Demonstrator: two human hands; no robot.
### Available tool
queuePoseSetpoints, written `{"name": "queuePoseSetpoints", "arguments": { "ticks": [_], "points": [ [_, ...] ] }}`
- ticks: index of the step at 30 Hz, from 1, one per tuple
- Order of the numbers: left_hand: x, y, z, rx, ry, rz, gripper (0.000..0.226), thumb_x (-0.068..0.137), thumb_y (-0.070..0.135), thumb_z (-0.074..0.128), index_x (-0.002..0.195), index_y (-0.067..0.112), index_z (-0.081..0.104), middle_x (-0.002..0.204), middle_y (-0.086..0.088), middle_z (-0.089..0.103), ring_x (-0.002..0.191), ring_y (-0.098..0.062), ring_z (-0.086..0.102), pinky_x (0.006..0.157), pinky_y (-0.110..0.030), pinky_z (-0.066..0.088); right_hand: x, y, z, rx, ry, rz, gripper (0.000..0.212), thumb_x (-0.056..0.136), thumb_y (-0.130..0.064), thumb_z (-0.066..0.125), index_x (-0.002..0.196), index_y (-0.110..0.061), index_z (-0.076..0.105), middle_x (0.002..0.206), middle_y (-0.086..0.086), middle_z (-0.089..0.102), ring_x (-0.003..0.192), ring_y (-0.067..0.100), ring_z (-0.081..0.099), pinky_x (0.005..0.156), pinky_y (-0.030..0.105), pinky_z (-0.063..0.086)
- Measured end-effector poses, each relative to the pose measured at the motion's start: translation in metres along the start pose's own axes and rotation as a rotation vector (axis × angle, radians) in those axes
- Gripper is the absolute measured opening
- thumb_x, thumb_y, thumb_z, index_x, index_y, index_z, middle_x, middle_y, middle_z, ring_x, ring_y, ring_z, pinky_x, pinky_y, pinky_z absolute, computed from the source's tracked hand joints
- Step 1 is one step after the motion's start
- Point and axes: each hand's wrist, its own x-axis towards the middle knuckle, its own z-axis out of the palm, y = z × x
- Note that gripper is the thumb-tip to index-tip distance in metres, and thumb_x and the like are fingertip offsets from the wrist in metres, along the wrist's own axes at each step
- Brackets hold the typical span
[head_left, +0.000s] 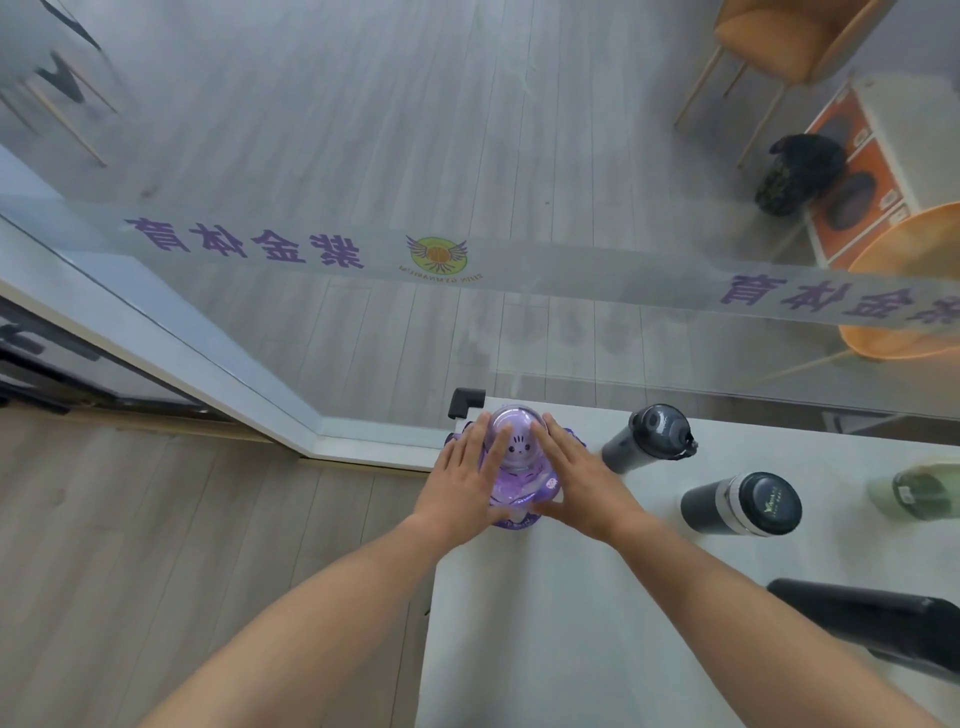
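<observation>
1. The head view looks steeply down from close above the white table.
2. It faces the glass wall just beyond the table's far edge.
3. The left hand and right hand reach mid-frame, at the table's far left corner.

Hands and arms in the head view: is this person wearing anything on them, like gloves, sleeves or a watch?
Nothing is worn that shows. The left hand and the right hand have no gloves, and no rings or bracelets can be seen. Both forearms are uncovered as well, with no sleeve, watch or band up to the picture's lower edge.
</observation>
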Motion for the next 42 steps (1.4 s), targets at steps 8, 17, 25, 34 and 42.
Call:
{"name": "queuePoseSetpoints", "arguments": {
  "ticks": [8, 17, 25, 34, 42],
  "points": [
    [0.020, -0.017, -0.009, 0.050, 0.000, 0.024, 0.118, 0.084, 0.062, 0.063, 0.152, 0.023, -0.025, 0.164, -0.012, -0.020, 0.153, -0.028, -0.002, 0.121, -0.042, 0.019, 0.024, 0.004, 0.008, -0.025, 0.022, 0.003, 0.122, 0.078, -0.062, 0.074, 0.159, -0.034, -0.013, 0.170, -0.004, -0.006, 0.156, 0.016, 0.008, 0.117, 0.038, 0.037],
    [0.044, -0.034, -0.024, 0.112, -0.017, -0.002, 0.119, 0.085, 0.049, 0.068, 0.151, 0.026, -0.028, 0.165, -0.010, -0.015, 0.152, -0.030, 0.003, 0.118, -0.043, 0.023, 0.048, 0.007, -0.010, -0.056, 0.029, -0.029, 0.111, 0.082, -0.048, 0.076, 0.161, -0.032, -0.001, 0.168, 0.000, 0.017, 0.151, 0.021, 0.027, 0.117, 0.038, 0.035],
    [0.042, -0.048, -0.048, 0.011, -0.109, 0.105, 0.110, 0.087, 0.054, 0.067, 0.154, 0.036, -0.019, 0.167, -0.007, -0.004, 0.150, -0.026, 0.016, 0.120, -0.036, 0.024, 0.042, 0.008, -0.022, -0.168, -0.080, -0.025, 0.120, 0.081, -0.054, 0.074, 0.158, -0.036, -0.017, 0.170, 0.000, 0.004, 0.154, 0.019, 0.018, 0.120, 0.034, 0.022],
    [0.039, -0.045, -0.036, 0.078, -0.033, 0.084, 0.128, 0.083, 0.045, 0.074, 0.142, 0.039, -0.039, 0.164, -0.012, 0.012, 0.150, -0.029, 0.016, 0.120, -0.038, 0.021, 0.044, 0.010, 0.001, -0.227, 0.031, -0.007, 0.115, 0.089, -0.030, 0.071, 0.155, -0.036, -0.023, 0.169, 0.006, 0.014, 0.151, 0.025, 0.026, 0.120, 0.036, 0.025],
    [0.037, -0.056, -0.039, 0.095, -0.048, 0.135, 0.114, 0.089, 0.048, 0.067, 0.149, 0.034, -0.029, 0.164, -0.011, 0.015, 0.147, -0.028, 0.026, 0.117, -0.038, 0.026, 0.033, 0.015, -0.005, -0.141, 0.017, -0.027, 0.092, 0.097, -0.038, 0.063, 0.159, -0.027, -0.004, 0.168, 0.006, 0.017, 0.147, 0.026, 0.036, 0.114, 0.037, 0.034]
  ]
}}
